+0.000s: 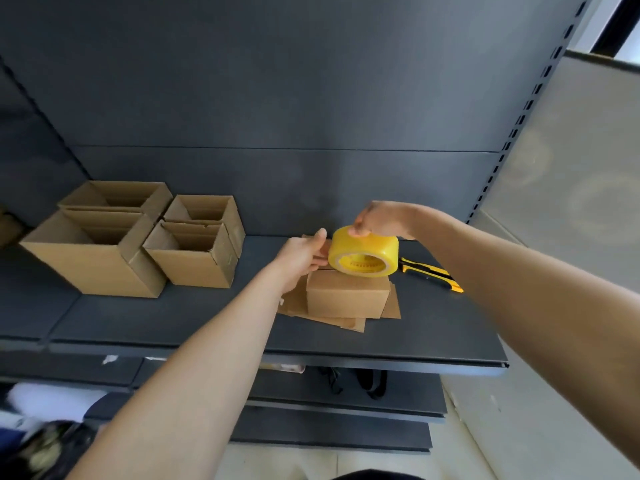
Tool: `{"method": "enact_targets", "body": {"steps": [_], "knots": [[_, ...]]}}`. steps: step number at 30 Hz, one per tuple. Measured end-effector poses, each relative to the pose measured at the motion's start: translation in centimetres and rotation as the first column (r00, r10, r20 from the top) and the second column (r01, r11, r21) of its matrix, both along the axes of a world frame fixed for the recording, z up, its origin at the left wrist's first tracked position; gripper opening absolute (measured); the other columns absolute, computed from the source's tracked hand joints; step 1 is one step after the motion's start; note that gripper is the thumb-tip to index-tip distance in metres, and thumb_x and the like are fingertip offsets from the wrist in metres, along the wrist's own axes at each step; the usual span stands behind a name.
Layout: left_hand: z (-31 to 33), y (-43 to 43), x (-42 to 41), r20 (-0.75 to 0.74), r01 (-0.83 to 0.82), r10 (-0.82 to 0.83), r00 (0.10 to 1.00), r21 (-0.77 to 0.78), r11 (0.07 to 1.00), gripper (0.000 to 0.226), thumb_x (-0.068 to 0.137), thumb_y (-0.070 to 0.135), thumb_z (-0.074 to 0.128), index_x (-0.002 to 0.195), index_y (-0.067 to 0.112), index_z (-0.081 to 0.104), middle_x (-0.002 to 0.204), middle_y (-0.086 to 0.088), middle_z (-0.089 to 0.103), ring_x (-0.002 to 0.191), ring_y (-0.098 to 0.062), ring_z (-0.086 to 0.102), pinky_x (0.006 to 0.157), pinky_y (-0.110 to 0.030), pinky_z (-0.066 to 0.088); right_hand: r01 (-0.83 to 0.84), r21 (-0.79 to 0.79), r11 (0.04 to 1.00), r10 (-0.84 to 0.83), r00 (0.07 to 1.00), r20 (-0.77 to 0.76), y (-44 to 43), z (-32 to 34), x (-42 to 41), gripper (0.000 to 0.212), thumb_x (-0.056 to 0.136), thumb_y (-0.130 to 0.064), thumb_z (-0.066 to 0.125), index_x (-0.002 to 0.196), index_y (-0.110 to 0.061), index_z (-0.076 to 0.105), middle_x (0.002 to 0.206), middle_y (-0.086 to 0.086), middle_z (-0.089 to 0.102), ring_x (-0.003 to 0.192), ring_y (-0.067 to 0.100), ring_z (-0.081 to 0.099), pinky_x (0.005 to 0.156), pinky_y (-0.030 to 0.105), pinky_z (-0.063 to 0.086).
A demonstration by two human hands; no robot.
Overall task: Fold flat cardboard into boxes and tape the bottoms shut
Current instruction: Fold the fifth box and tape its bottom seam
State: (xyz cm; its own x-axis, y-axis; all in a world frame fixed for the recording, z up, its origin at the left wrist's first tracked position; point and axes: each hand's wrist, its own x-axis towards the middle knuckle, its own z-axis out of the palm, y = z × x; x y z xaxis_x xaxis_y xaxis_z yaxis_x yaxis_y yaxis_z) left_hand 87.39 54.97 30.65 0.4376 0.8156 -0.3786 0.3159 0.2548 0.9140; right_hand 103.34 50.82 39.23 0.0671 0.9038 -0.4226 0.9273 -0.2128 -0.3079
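A small folded cardboard box (347,294) stands on a pile of flat cardboard sheets (349,322) on the dark shelf (415,323). My right hand (379,219) grips a yellow tape roll (363,251) from above and holds it on the box's top. My left hand (304,255) is at the box's top left edge, beside the roll, with the thumb raised and the fingers curled at the roll's side. Whether it pinches the tape end is hidden.
Several open folded boxes (104,251) stand at the left of the shelf. A yellow and black utility knife (431,273) lies right of the small box, under my right forearm. Lower shelves (346,393) lie below the front edge.
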Motion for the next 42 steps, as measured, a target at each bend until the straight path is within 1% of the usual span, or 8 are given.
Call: {"method": "enact_targets", "body": {"steps": [6, 14, 23, 30, 33, 36, 39, 42], "knots": [[1.4, 0.6, -1.7, -0.012, -0.068, 0.068, 0.998, 0.024, 0.997, 0.029, 0.089, 0.023, 0.066, 0.106, -0.002, 0.065, 0.093, -0.015, 0.068, 0.083, -0.023, 0.067, 0.081, -0.035, 0.057, -0.058, 0.01, 0.998, 0.058, 0.998, 0.002, 1.2, 0.0, -1.9, 0.031, 0.097, -0.035, 0.048, 0.091, -0.006, 0.056, 0.092, 0.009, 0.05, 0.083, 0.024, 0.045, 0.063, 0.03, 0.034], [2.9, 1.0, -1.8, -0.066, -0.079, 0.073, 0.995, -0.09, 0.993, 0.007, 0.088, 0.005, 0.065, 0.088, -0.002, 0.065, 0.08, -0.011, 0.064, 0.07, -0.018, 0.062, 0.066, -0.026, 0.058, -0.01, 0.007, 1.0, 0.01, 0.998, -0.07, 1.7, -0.8, -1.9, 0.034, 0.093, -0.037, 0.055, 0.104, -0.006, 0.063, 0.099, 0.008, 0.056, 0.09, 0.024, 0.051, 0.076, 0.031, 0.04], [1.6, 0.6, -0.6, 0.084, -0.164, 0.194, 0.977, -0.277, 0.947, 0.028, 0.098, 0.0, 0.043, 0.072, 0.008, 0.051, 0.071, -0.004, 0.046, 0.062, -0.012, 0.041, 0.058, -0.023, 0.042, 0.013, 0.032, 0.999, -0.012, 0.999, -0.051, 1.8, -0.5, -1.3, 0.048, 0.094, -0.045, 0.052, 0.118, -0.005, 0.062, 0.118, 0.012, 0.06, 0.105, 0.028, 0.057, 0.087, 0.036, 0.045], [-0.1, 0.7, 0.1, 0.06, -0.302, 0.333, 0.941, -0.297, 0.906, 0.025, 0.096, -0.003, 0.039, 0.079, 0.01, 0.052, 0.072, -0.003, 0.049, 0.064, -0.012, 0.043, 0.063, -0.024, 0.044, 0.18, 0.09, 0.98, -0.147, 0.946, -0.29, 0.3, -1.8, 0.1, 0.091, 0.066, -0.087, 0.044, 0.104, -0.007, 0.066, 0.103, 0.01, 0.068, 0.094, 0.027, 0.065, 0.09, 0.041, 0.052], [-0.3, 0.4, 0.7, -0.023, -0.342, 0.347, 0.938, -0.238, 0.909, 0.02, 0.094, -0.005, 0.036, 0.096, 0.007, 0.053, 0.078, -0.005, 0.051, 0.063, -0.011, 0.044, 0.058, -0.022, 0.044, 0.217, 0.054, 0.975, -0.176, 0.894, -0.413, 0.4, -2.0, 0.8, 0.074, 0.07, -0.071, 0.061, 0.107, -0.008, 0.064, 0.107, 0.013, 0.066, 0.101, 0.031, 0.064, 0.094, 0.045, 0.051], [-0.1, 0.5, 1.3, -0.066, -0.359, 0.353, 0.933, -0.177, 0.916, 0.016, 0.095, 0.002, 0.039, 0.096, 0.01, 0.054, 0.088, -0.005, 0.052, 0.067, -0.011, 0.044, 0.063, -0.022, 0.045, 0.176, 0.098, 0.98, -0.141, 0.946, -0.292, 0.9, -1.6, 1.2, 0.049, 0.084, -0.05, 0.062, 0.103, -0.004, 0.065, 0.104, 0.015, 0.064, 0.095, 0.03, 0.062, 0.084, 0.039, 0.05], [-0.6, 0.9, 1.2, -0.05, -0.366, 0.364, 0.93, -0.214, 0.906, 0.014, 0.096, 0.002, 0.041, 0.087, 0.011, 0.049, 0.08, -0.003, 0.046, 0.065, -0.01, 0.042, 0.064, -0.022, 0.043, 0.109, 0.118, 0.987, -0.103, 0.993, -0.053, 0.7, -1.1, 0.9, 0.044, 0.084, -0.054, 0.059, 0.09, -0.01, 0.063, 0.09, 0.01, 0.06, 0.08, 0.025, 0.055, 0.065, 0.03, 0.042], [-0.6, 1.2, 0.3, 0.03, -0.366, 0.396, 0.918, -0.324, 0.873, 0.015, 0.095, -0.004, 0.041, 0.093, 0.009, 0.048, 0.079, -0.002, 0.048, 0.067, -0.011, 0.044, 0.072, -0.027, 0.045, 0.069, 0.106, 0.992, -0.075, 0.996, 0.051, 0.6, -1.3, 0.0, 0.044, 0.083, -0.056, 0.058, 0.088, -0.012, 0.06, 0.084, 0.006, 0.056, 0.079, 0.025, 0.054, 0.063, 0.029, 0.041]]}}
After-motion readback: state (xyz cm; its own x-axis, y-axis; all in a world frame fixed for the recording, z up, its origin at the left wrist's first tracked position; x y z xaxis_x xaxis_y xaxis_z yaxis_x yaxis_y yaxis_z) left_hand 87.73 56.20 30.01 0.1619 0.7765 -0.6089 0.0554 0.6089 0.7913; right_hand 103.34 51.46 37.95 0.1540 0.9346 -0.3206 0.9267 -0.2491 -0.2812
